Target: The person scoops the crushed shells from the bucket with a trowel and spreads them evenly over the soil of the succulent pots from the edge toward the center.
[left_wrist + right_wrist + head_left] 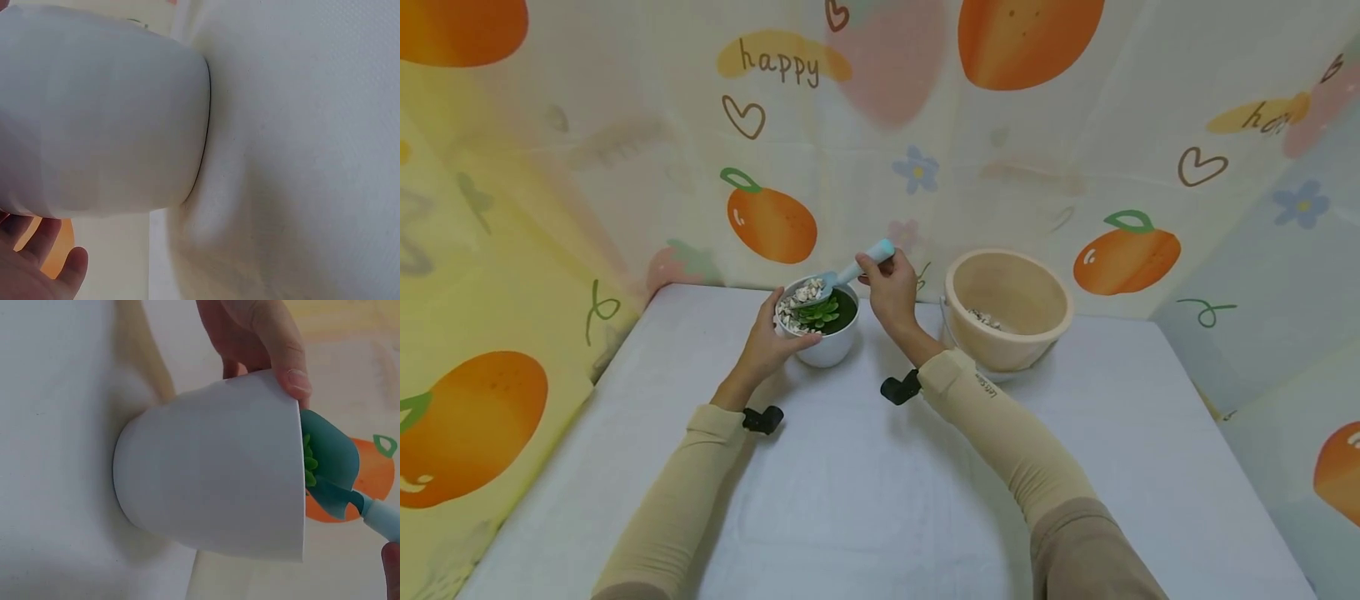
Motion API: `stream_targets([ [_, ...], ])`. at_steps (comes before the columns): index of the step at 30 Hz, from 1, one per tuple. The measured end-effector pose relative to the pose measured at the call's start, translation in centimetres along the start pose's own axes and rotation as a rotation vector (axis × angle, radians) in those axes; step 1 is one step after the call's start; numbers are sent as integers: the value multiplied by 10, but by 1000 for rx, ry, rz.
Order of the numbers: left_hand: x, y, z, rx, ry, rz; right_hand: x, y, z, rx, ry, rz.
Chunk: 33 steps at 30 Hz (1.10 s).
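On the table a white flowerpot (pixel 827 350) stands upright, holding a green succulent (pixel 822 313), dark soil and white pebbles (pixel 790 315) along its left side. My left hand (pixel 767 343) grips this pot at the rim, thumb in front and fingers round the far left side. The handle of a light blue trowel (pixel 862 264) is held in the fingers of my right hand (pixel 892 293). Its teal blade (pixel 334 456) tilts down over the pot's rim, beside the leaves. In the left wrist view, the pot's wall (pixel 106 119) fills much of the picture.
A beige bucket (pixel 1011 346) with some pebbles (pixel 985 319) at its bottom stands to the right of my right hand. White cloth covers the table (pixel 850 483). Right behind the table's back edge hangs a fruit-printed curtain (pixel 857 183).
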<state>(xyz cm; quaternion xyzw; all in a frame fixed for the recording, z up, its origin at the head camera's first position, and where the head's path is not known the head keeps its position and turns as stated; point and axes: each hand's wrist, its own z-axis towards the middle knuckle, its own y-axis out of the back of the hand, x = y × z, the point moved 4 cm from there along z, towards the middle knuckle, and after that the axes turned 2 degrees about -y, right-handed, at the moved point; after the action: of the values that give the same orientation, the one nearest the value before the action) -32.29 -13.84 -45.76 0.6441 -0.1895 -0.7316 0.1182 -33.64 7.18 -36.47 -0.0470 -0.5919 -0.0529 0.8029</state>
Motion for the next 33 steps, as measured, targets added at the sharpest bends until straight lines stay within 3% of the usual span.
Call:
stream_targets([
  [11,-1,-1,-4,-35,-16,-10,1,-3,-4,23,36,-54],
  [18,-7,-3,-6,-100,-64,71,9,-8,-8,-5,103,-110],
  [23,-7,3,-4,-59,-71,88,10,-10,-9,1,121,-117],
  [29,1,5,4,31,-17,52,11,-10,-9,25,126,-117],
  [33,4,3,5,19,-6,4,10,-11,-8,63,119,-117],
])
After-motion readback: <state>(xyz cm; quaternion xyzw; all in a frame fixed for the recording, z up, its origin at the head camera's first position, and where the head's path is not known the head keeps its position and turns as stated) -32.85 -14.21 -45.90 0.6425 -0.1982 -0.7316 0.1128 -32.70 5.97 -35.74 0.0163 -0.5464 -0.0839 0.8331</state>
